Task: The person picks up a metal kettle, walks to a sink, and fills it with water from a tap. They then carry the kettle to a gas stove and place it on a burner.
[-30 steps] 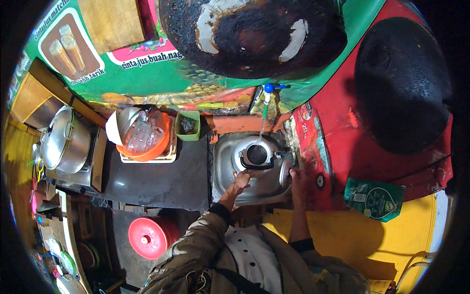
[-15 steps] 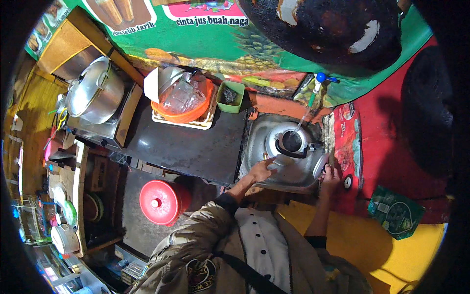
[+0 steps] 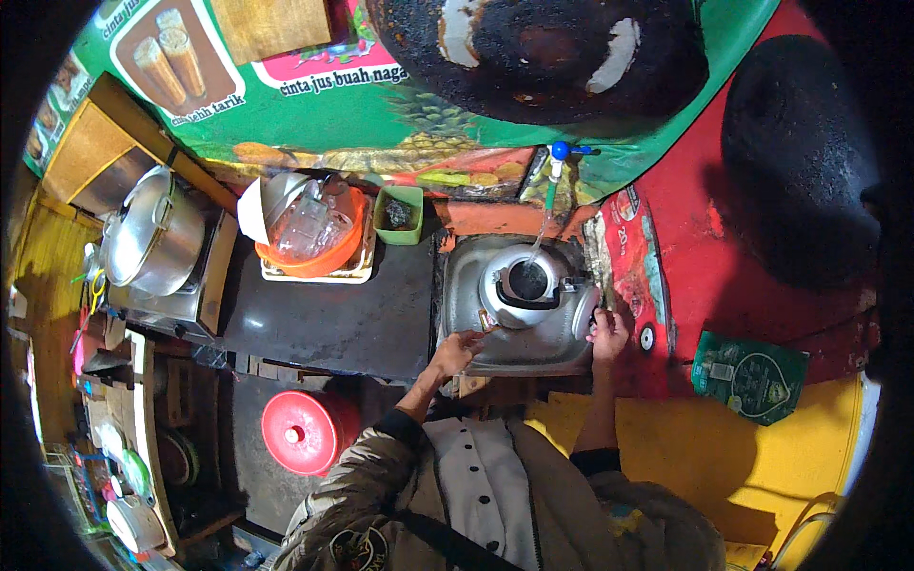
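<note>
A metal kettle (image 3: 507, 309) stands uncovered in the steel sink (image 3: 552, 360), its black handle (image 3: 535, 305) folded to the near side. Water runs into its round opening from the blue-handled tap (image 3: 558, 164). My left hand (image 3: 457, 353) is closed at the sink's near left edge, fingertips pinched on a small brownish-and-pale thing (image 3: 487, 322) beside the kettle; its kind is unclear. At the sink's right rim, my right hand (image 3: 608, 336) grips the round metal kettle lid (image 3: 585, 312), tilted on edge.
Left of the sink is a dark counter (image 3: 324, 319) with a green square container (image 3: 398, 215) and an orange basket (image 3: 324, 259) of clear plastic ware. A large pot (image 3: 152, 233) sits on the stove. A red lidded bucket (image 3: 301, 433) stands below. A green pouch (image 3: 750, 376) lies right.
The whole view has shifted, moving the scene left in the picture. My left hand has drawn slightly away from the kettle, toward me. The right hand still grips the lid; water keeps running.
</note>
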`<state>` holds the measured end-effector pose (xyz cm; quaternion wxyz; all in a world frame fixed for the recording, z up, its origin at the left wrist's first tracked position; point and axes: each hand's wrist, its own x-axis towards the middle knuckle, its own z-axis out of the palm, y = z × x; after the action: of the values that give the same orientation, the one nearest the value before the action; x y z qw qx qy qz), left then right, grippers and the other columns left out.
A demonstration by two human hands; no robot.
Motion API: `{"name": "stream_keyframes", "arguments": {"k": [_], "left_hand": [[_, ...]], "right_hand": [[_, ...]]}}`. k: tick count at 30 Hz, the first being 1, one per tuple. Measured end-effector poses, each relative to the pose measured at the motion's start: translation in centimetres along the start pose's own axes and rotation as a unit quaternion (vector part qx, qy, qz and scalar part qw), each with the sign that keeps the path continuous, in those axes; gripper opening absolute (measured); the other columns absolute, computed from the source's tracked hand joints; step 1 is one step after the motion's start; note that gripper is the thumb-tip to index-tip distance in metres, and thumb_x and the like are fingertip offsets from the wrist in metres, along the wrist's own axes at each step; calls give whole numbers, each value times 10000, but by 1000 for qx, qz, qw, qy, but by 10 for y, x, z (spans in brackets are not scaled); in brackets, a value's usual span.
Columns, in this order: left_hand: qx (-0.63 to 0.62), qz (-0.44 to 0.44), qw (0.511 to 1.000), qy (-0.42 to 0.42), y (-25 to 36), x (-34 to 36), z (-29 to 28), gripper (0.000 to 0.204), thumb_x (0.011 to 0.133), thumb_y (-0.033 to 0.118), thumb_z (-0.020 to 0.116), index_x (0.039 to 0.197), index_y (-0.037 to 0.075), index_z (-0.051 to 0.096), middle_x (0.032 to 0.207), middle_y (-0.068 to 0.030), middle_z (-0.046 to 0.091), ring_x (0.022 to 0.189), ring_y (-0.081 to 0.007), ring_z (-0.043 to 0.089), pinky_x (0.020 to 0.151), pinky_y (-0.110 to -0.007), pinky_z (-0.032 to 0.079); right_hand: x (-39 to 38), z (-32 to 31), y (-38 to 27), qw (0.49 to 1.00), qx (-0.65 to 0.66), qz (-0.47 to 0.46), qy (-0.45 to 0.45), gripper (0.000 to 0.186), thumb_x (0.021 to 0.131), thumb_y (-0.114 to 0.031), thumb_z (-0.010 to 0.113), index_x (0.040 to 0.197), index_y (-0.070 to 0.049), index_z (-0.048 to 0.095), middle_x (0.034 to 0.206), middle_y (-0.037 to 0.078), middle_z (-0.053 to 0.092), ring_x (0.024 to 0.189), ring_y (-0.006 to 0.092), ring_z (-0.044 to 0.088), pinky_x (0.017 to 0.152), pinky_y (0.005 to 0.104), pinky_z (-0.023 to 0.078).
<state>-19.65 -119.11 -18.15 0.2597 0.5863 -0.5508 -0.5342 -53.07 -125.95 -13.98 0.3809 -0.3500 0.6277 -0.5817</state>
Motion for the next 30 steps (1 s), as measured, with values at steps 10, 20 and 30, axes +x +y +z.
{"name": "stream_keyframes", "arguments": {"k": [10, 20, 30], "left_hand": [[-43, 45, 998, 8, 10, -5, 6, 639, 897, 231, 680, 1460, 72, 423, 1369, -164, 570, 1111, -323, 635, 955, -404, 506], [-98, 0, 992, -82, -3, -2, 5, 489, 936, 177, 635, 1381, 16, 511, 1218, -173, 662, 1118, -242, 627, 975, -373, 482], [-74, 17, 997, -29, 3, -8, 0, 445, 878, 201, 671, 1266, -8, 614, 1098, -181, 708, 1032, -250, 676, 921, -369, 513]], "right_hand": [[-1, -4, 4, 1000, 18, 14, 18, 160, 863, -165, 737, 915, -36, 659, 685, -5, 585, 498, 64, 496, 398, 222, 434], [8, -10, 12, 998, 31, 51, 4, 180, 897, -211, 694, 930, -55, 611, 663, -22, 508, 500, 70, 453, 413, 231, 376], [17, -17, 7, 998, 23, 55, -7, 191, 886, -226, 699, 937, -68, 604, 675, -6, 527, 504, 73, 460, 421, 224, 384]]}}
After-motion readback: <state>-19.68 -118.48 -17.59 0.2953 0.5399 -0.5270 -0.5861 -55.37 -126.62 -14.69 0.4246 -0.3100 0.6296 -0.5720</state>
